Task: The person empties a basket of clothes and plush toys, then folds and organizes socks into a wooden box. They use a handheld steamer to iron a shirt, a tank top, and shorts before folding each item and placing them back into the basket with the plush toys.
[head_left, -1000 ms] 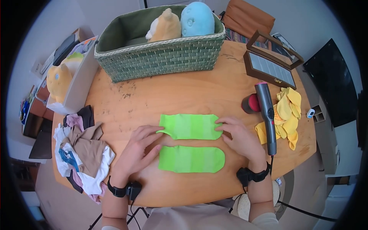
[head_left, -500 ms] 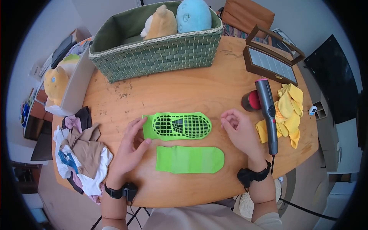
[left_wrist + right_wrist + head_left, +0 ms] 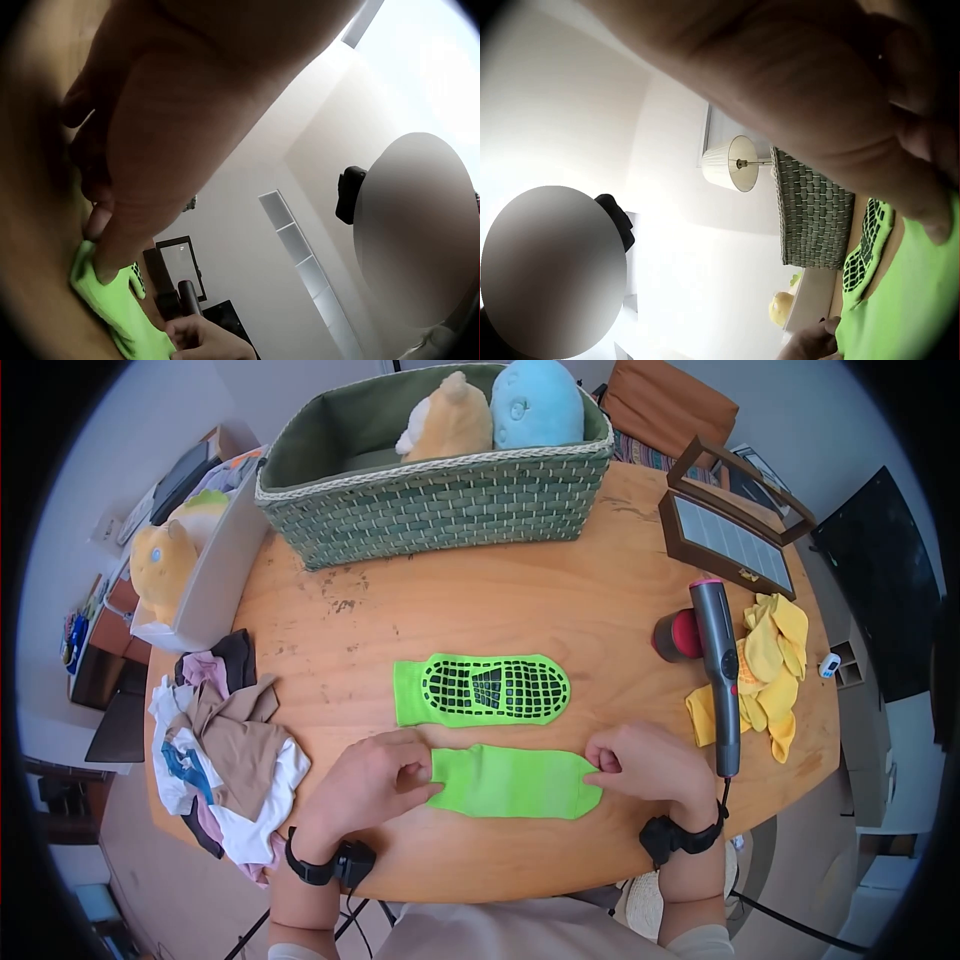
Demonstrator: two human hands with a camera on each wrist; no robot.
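Two bright green socks lie one behind the other on the wooden table. The far sock is sole up, showing a black grip pattern. On the near sock only plain, faintly striped fabric shows. My left hand pinches the near sock's cuff end between thumb and fingers, and in the left wrist view the fabric bunches at the fingertips. At the toe end, my right hand pinches the other edge with thumb and curled fingers.
Crumpled clothes lie at the left. At the right are a grey hair styler, a red-and-black round object and yellow cloths. A green woven basket with plush toys, a white bin and an open case stand farther back.
The far sock has been turned over from its plain face to its gripped sole and let go. Both hands have come nearer the body and now pinch the near sock's ends.
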